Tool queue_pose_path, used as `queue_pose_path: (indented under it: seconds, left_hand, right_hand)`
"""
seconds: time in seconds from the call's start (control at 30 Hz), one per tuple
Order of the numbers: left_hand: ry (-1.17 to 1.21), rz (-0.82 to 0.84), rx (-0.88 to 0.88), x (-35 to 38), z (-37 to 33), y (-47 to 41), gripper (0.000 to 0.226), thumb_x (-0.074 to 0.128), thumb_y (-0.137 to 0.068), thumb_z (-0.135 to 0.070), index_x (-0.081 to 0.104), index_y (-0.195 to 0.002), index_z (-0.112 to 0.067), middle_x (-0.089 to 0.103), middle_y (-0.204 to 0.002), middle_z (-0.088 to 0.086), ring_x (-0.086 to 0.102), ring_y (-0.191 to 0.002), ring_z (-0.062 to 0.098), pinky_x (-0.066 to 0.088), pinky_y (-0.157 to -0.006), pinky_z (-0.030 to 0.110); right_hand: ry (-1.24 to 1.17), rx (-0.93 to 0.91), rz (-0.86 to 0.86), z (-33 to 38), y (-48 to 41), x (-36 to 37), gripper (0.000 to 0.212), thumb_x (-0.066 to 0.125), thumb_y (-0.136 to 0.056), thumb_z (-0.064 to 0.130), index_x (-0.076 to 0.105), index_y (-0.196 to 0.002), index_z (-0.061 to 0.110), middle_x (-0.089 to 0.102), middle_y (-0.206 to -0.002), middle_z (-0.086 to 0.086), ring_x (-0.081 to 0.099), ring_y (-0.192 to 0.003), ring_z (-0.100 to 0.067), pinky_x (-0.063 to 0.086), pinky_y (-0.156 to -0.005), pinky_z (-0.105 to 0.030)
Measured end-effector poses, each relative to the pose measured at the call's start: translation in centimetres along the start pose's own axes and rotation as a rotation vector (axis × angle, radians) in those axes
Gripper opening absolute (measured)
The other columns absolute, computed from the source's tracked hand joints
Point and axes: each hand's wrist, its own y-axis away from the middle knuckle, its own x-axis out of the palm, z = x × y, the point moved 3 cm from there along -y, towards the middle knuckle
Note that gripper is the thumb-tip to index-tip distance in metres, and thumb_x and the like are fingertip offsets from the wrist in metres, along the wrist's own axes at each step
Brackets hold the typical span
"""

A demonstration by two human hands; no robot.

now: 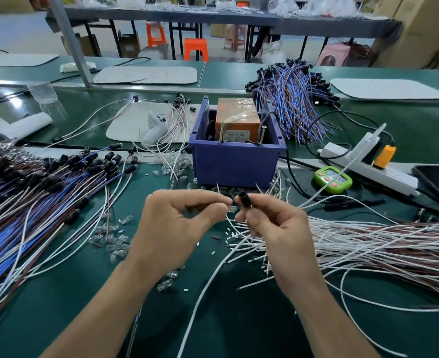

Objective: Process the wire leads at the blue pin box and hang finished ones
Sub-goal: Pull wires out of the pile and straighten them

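Left hand (185,223): pinched small clear part (232,208).
Right hand (272,228): gripped black socket (243,196).
Apparently done: capped leads (45,182), left of blue pin box (235,161).
Outstanding: bare leads (381,244), right of it.

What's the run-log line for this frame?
left hand: pinches likely bulb | right hand: holds black socket | blue box: behind hands | lead: not hung

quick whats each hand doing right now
Left hand: pinches a small clear bulb, it seems.
Right hand: grips a black socket.
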Motion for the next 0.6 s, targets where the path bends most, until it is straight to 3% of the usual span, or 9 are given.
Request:
queue_pose_path:
  seconds: [0.13, 0.27, 0.43, 0.6]
  left_hand:
    - [0.101, -0.022, 0.036, 0.0, -0.9, 0.4, 0.017, 0.081, -0.081, -0.034, 0.081, -0.097, -0.036, 0.079, -0.081, -0.013, 0.076, -0.071, 0.016, 0.061, -0.067, 0.028]
    - [0.336, -0.108, -0.030, -0.3, -1.2, 0.5, 0.017, 0.084, -0.074, -0.029, 0.082, -0.091, -0.030, 0.079, -0.077, 0.002, 0.075, -0.061, 0.020, 0.059, -0.062, 0.024]
    - [0.428, -0.072, -0.005, -0.5, -2.0, 0.5, 0.011, 0.086, -0.073, -0.028, 0.081, -0.083, -0.026, 0.078, -0.073, 0.004, 0.073, -0.056, 0.021, 0.058, -0.059, 0.024]
    - [0.404, -0.018, 0.031, -0.6, -2.5, 0.9, 0.016, 0.088, -0.076, -0.037, 0.083, -0.086, -0.026, 0.078, -0.073, 0.003, 0.074, -0.056, 0.023, 0.060, -0.058, 0.026]
  right_hand:
    - [-0.033, -0.040, 0.031, 0.6, 0.1, -0.1, 0.018, 0.069, -0.086, 0.022, 0.082, -0.097, 0.023, 0.075, -0.077, -0.001, 0.067, -0.075, -0.006, 0.051, -0.072, -0.015]
    - [-0.057, -0.060, 0.142, 0.9, 0.3, 0.1, 0.021, 0.067, -0.085, 0.030, 0.083, -0.096, 0.024, 0.072, -0.076, 0.002, 0.064, -0.077, -0.011, 0.050, -0.077, -0.018]
    - [-0.131, 0.011, 0.283, 0.9, 0.4, 0.1, 0.025, 0.068, -0.073, 0.027, 0.082, -0.087, 0.012, 0.075, -0.082, -0.003, 0.063, -0.081, -0.014, 0.049, -0.078, -0.022]
    - [-0.259, 0.034, 0.225, 0.8, 0.3, -0.2, 0.023, 0.054, -0.068, 0.008, 0.077, -0.073, 0.006, 0.070, -0.075, -0.015, 0.061, -0.078, -0.020, 0.047, -0.079, -0.022]
